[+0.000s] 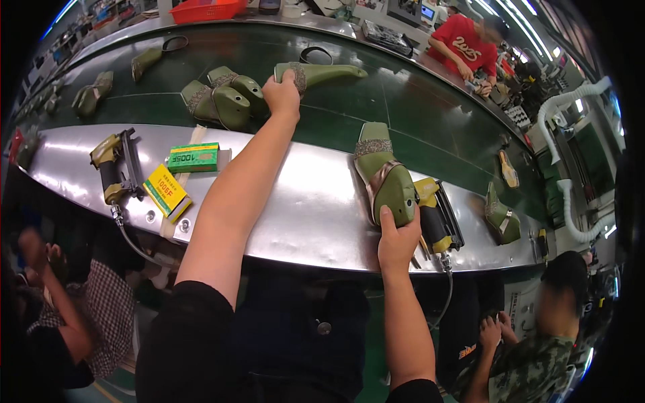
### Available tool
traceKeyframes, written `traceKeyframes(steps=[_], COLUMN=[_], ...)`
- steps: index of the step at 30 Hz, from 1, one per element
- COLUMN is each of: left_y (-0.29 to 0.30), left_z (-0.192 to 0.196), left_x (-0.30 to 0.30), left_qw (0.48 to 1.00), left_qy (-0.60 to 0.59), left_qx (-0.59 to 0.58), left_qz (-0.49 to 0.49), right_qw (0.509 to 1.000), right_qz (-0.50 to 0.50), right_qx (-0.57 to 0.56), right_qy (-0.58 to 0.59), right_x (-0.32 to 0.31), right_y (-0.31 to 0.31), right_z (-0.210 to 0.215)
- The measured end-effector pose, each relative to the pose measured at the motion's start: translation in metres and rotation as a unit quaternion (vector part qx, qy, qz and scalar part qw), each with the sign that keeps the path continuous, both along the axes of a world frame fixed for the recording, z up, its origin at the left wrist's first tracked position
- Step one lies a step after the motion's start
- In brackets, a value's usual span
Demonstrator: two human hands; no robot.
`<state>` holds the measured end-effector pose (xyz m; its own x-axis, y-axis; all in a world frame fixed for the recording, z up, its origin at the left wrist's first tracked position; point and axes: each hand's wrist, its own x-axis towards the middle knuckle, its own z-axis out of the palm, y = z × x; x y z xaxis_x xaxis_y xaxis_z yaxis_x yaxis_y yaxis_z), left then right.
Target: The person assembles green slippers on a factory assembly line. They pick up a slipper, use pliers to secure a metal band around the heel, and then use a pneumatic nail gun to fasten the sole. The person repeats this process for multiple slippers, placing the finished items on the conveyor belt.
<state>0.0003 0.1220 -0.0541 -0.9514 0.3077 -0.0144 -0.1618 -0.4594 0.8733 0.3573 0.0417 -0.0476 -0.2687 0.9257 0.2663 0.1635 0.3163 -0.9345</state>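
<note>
My left hand (pixel 282 98) is closed round the near end of a green shoe last (pixel 332 71) with a glittery band, on the dark green conveyor belt. Just left of that hand sits a pair of similar green shoe lasts (pixel 232 107). My right hand (pixel 398 245) grips the rounded end of another green shoe last (pixel 390 181), thumb on top; it carries a glittery band and a shiny bronze strap. That last is over the metal bench edge, its far end toward the belt. Right beside it lies a yellow-and-black pneumatic staple gun (pixel 435 215), partly hidden by the last.
On the metal ledge (pixel 302 201) lie another staple gun (pixel 111 168) with its hose, a green box (pixel 195 157) and a yellow box (pixel 166 193). More lasts (pixel 93 94) stand along the belt. A last (pixel 501 213) sits at right. Co-workers sit on both sides and across.
</note>
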Motion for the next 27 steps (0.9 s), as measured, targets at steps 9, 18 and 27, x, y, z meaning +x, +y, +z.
traceKeyframes(steps=[9, 18, 27], left_y=[-0.077, -0.033, 0.064], left_z=[0.011, -0.003, -0.058], left_x=[-0.017, 0.005, -0.085], left_qw=[0.925, 0.788, 0.689], left_qy=[0.197, 0.296, 0.572], left_qx=[-0.047, -0.209, -0.434], left_qz=[-0.322, -0.498, -0.098], right_qw=[1.0, 1.0, 0.998], right_qz=[-0.004, -0.004, -0.006], right_qx=[0.015, -0.005, -0.051], right_qy=[0.02, 0.011, 0.025], right_x=[-0.006, -0.005, -0.006], right_y=[0.001, 0.001, 0.002], right_z=[-0.008, -0.004, -0.006])
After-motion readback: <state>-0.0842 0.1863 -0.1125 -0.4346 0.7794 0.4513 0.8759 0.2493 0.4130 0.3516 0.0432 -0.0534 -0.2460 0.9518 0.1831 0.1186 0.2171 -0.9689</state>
